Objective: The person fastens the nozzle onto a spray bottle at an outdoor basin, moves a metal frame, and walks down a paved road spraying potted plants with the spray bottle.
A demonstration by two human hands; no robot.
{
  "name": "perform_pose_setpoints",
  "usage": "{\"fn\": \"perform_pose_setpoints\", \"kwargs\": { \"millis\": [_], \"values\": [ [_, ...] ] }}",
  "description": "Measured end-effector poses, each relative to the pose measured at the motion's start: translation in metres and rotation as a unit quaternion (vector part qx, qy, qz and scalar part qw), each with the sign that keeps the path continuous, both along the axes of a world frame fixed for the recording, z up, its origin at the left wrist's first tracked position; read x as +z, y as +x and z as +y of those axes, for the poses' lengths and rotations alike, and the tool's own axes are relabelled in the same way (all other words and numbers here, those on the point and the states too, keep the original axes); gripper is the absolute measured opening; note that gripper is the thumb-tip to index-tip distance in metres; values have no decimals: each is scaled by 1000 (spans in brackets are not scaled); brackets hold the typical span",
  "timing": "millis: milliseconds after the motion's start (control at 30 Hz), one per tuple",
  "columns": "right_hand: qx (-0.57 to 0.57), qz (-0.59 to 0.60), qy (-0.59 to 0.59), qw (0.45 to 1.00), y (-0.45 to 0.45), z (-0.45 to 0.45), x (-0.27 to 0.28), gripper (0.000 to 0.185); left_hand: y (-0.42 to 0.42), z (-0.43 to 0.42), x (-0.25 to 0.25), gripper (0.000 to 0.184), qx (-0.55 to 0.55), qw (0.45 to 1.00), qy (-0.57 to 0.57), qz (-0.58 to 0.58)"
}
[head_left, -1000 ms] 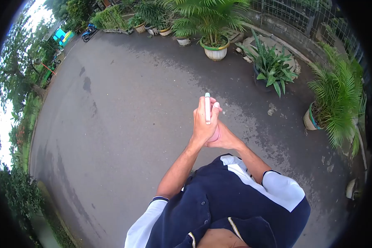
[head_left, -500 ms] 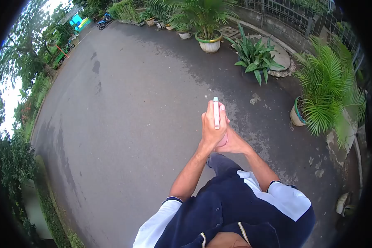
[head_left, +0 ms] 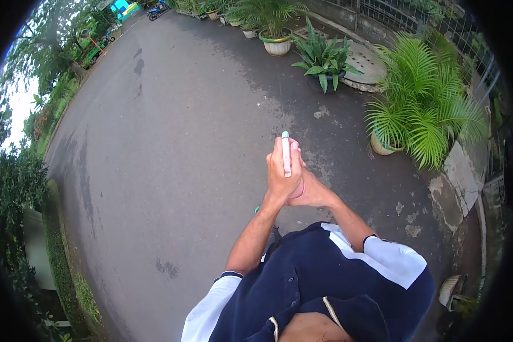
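Both hands are clasped together in front of my torso. My left hand [head_left: 281, 174] is closed, with a slim white stick [head_left: 286, 157] held upright between its fingers and thumb. The stick has a pale teal end pointing away from me; its exact kind is not clear. Pressed against the left hand from the right, my right hand [head_left: 313, 191] is closed round it, and most of its fingers are hidden behind.
Under me runs a grey asphalt lane [head_left: 171, 142]. Along its right side stand a potted palm [head_left: 277, 45], a broad-leaved plant [head_left: 325, 60] and a nearer palm [head_left: 419, 108], before a wire fence [head_left: 404, 17]. A hedge [head_left: 62, 256] borders the left. A motorbike [head_left: 157, 11] is parked far ahead.
The plants at the right have shifted left and up in view, and the nearer palm is closer. My clasped hands sit slightly further left in view, with the stick still held.
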State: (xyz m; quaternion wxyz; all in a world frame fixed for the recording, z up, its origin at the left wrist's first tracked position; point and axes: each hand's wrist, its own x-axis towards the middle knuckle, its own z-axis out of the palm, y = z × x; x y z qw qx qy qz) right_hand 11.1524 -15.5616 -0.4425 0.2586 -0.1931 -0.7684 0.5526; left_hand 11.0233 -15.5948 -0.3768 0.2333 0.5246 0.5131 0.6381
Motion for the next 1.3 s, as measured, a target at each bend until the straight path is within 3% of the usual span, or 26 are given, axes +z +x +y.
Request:
{"fn": "perform_pose_setpoints", "kwargs": {
  "millis": [133, 233, 367, 467, 567, 667, 767, 867, 967, 1067, 1100, 1200, 1300],
  "values": [
    [1, 36, -11, 999, 104, -50, 18, 112, 113, -49, 9, 11, 40, 993, 91, 70],
    [-1, 2, 10, 1000, 187, -94, 28, 113, 182, -89, 14, 8, 19, 999, 30, -23],
    [28, -21, 12, 999, 274, -141, 23, 114, 277, -151, 23, 9, 42, 997, 43, 53],
    [-3, -21, -42, 999, 335, -191, 13, 115, 336, -196, 12, 12, 37, 998, 45, 24],
    [-18, -9, 35, 999, 394, -250, -4, 115, 396, -252, -1, 12, 15, 1000, -1, 13],
    [13, -5, -19, 1000, 457, -303, -21, 120, 463, -306, -16, 12, 43, 997, 35, 62],
    [-19, -5, -20, 1000, 527, -357, -43, 126, 528, -359, -44, 11, 41, 999, 1, -16],
    [43, -39, -67, 996, 593, -401, -33, 130, 598, -407, -43, 11, 64, 998, 2, 2],
    [41, -28, -34, 998, 655, -440, -38, 125, 654, -442, -39, 11, 81, 996, 12, 19],
    [15, -10, 44, 999, 710, -469, -44, 121, 712, -471, -37, 15, 54, 996, -71, 3],
    [35, -15, -58, 998, 734, -478, -44, 115, 733, -479, -40, 16, 49, 996, -75, 9],
    [35, 3, -75, 997, 804, -499, -40, 111, 807, -499, -46, 17, 88, 994, -12, 58],
    [55, -38, -105, 992, 891, -520, -32, 108, 884, -527, -63, 16, 75, 995, -48, -42]
  ]
}}
